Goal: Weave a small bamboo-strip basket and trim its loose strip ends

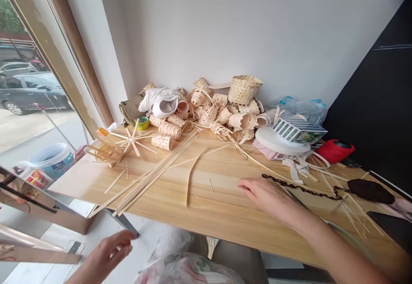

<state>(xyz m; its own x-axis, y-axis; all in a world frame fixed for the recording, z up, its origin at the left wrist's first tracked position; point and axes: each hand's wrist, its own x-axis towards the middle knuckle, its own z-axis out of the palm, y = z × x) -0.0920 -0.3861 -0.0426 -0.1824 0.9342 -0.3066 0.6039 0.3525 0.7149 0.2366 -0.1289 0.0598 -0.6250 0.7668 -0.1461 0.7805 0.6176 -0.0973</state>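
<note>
My left hand (112,252) hovers off the table's front edge above my lap, fingers loosely bent and apart, with nothing visible in it. Over the right half of the wooden table, my right hand (255,191) has its fingers curled together; whatever they may hold is hidden. Just behind it begins a dark braided cord (302,186), trailing to the right. A thin dark tool (294,197) lies partly hidden beside my right forearm. Between my hands are a curved wooden strip (192,172) and a short thin sliver (211,185).
Long pale strips (157,170) cross the table and overhang its front left edge. A star of crossed strips (132,140) lies near a yellow-green tape roll (142,123). Several small woven baskets (243,121) are heaped along the wall. At right sit a box (299,129) and a red item (334,151).
</note>
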